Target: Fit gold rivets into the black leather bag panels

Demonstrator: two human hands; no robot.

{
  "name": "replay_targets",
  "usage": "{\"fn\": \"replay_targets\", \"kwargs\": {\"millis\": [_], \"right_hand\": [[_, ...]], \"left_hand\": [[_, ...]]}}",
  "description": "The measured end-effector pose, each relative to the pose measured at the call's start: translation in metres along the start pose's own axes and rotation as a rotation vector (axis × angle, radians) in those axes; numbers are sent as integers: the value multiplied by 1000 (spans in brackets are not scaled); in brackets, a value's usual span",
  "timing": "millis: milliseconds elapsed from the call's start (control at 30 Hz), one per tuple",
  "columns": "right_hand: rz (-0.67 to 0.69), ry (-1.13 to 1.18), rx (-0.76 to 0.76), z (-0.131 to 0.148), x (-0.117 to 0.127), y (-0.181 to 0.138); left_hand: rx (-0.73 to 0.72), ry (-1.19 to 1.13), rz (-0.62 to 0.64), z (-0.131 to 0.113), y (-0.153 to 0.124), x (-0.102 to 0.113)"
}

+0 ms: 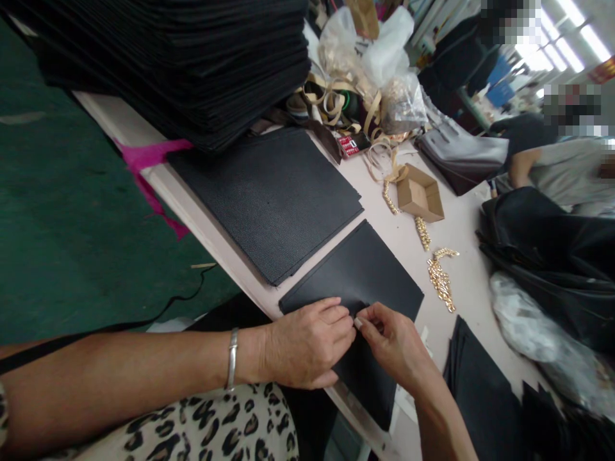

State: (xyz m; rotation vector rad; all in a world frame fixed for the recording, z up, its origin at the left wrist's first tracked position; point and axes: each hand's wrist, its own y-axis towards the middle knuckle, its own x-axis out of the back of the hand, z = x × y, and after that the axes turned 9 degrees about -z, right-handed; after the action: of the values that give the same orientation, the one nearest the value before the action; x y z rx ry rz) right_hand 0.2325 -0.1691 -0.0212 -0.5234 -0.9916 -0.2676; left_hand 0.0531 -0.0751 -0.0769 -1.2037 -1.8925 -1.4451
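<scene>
A smooth black leather panel (346, 272) lies at the table's near edge, under both of my hands. My left hand (312, 342) is closed on the panel's middle, fingers together and bent, thumb low near its front side. Right beside those fingertips, my right hand (391, 339) makes a pinch with thumb and index finger. Whatever small thing is in that pinch is hidden by the fingers. Just beyond, a few grained black leather panels (273, 198) lie stacked flat.
A tall pile of black sheets (192, 57) stands back left. Gold chains (441, 282) lie by a small open cardboard box (419, 194). More black pieces (480, 384) and a black bag (542, 250) are at right. Plastic bags (384, 57) crowd the back; a person (567, 169) sits opposite.
</scene>
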Motion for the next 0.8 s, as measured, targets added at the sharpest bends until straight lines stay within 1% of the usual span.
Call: {"fn": "replay_targets", "kwargs": {"millis": [133,300,367,467,567,700,767,800], "right_hand": [[62,-3,-16,-5,4,12],[145,67,-89,-8,4,22],[157,30,-89,-6,4,25],[139,-70,-80,0,6,28],[100,-59,-97,5,8,26],[12,120,-112,5,6,17],[-102,162,-132,0,6,9],[-199,134,-148,-3,6,3]], "left_hand": [[-5,3,9,1,1,1],[-6,-21,19,2,1,3],[-4,-34,30,2,1,4],[-5,-31,43,3,2,4],[9,-15,21,2,3,4],[19,-6,-54,2,-1,0],[41,-14,-67,4,-4,-5],[49,-18,-76,5,-5,-6]]}}
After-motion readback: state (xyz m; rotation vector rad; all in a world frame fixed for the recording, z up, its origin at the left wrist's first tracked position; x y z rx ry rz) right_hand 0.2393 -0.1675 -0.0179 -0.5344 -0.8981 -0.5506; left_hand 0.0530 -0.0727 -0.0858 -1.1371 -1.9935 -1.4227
